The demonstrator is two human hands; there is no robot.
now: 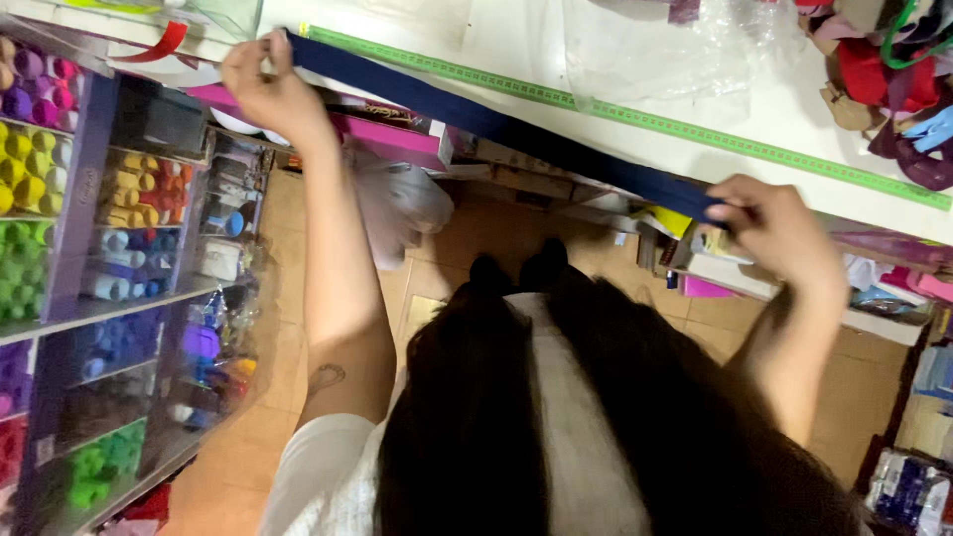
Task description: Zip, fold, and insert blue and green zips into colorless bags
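A dark blue ribbon (496, 124) is stretched taut between my two hands, just below the edge of a white counter (715, 89). My left hand (266, 87) pinches one end at the upper left. My right hand (774, 226) pinches the other end at the right. A green measuring tape (645, 121) lies along the counter's edge, running parallel to the ribbon. My long dark hair and white top fill the lower middle of the view.
Shelves on the left hold pompoms (25, 159) and thread spools (139, 199) in many colours. Pink boxes (392, 139) sit under the counter. A heap of fabric bows (893, 79) lies at the counter's right end. Clear plastic wrap (655, 50) lies on the counter. The floor is tan tile (457, 258).
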